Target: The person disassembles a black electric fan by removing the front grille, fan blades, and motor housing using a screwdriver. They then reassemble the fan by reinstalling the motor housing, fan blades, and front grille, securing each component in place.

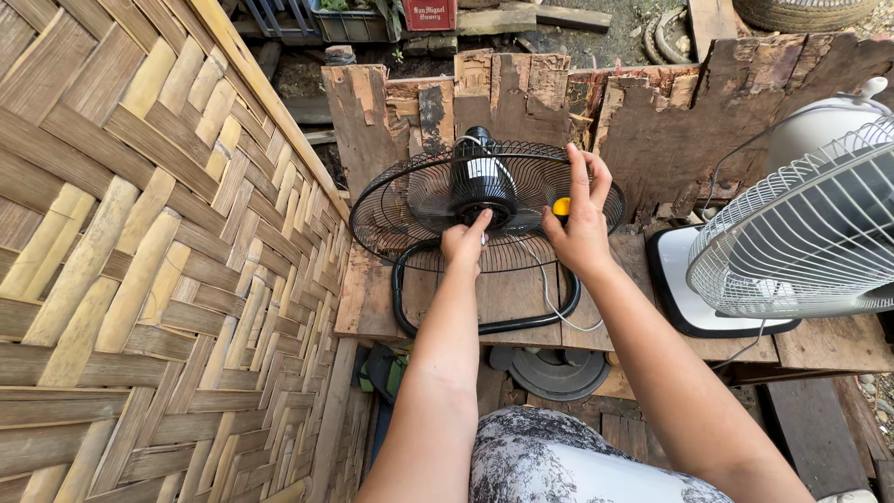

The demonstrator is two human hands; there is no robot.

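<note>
Now | red rectangular sign (429, 14) top centre | left hand (463, 244), right hand (579, 224) on black fan (484, 200)

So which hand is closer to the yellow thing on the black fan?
The right hand. It rests on the fan's wire guard right beside the yellow knob. The left hand is farther away, at the black motor.

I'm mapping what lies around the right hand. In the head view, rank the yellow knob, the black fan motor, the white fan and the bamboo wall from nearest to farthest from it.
From the right hand:
1. Yellow knob, right at the fingers.
2. Black fan motor, just to its left, inside the wire guard.
3. White fan, off to the right.
4. Bamboo wall, far left.
</note>
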